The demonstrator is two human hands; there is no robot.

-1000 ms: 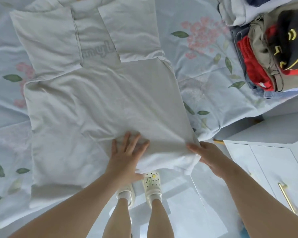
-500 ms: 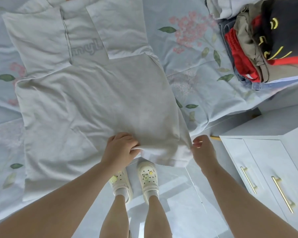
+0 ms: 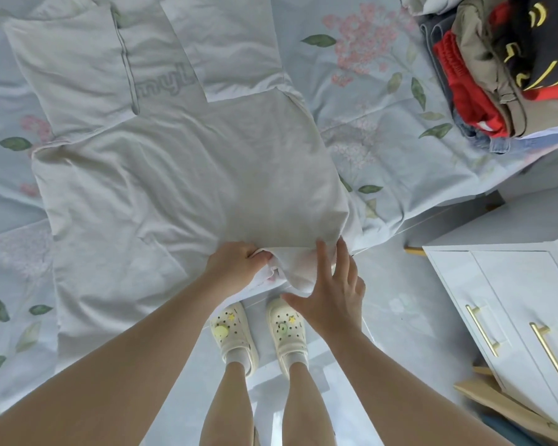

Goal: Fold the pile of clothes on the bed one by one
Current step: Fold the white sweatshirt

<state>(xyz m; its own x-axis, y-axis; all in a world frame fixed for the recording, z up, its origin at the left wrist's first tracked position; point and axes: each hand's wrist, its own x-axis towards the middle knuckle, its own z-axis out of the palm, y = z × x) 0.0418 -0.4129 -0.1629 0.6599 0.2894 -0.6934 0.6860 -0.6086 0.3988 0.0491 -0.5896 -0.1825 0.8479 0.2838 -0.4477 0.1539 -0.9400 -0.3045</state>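
Since the earlier frame the right hand is letting go of the shirt's corner and coming in toward the left. Its fingers are now spreading wide, with the fingertips lying on the near hem. The bed, pale blue and floral, is filling most of the view. The pale grey shirt is lying flat on it, partly folded, its near hem reaching the bed's edge. The pile of clothes is sitting well apart, at the bed's far right. A white cabinet is standing beside the bed. The left hand is gripping the hem, fingers curling round bunched cloth. Two cream clogs are standing on the floor below.
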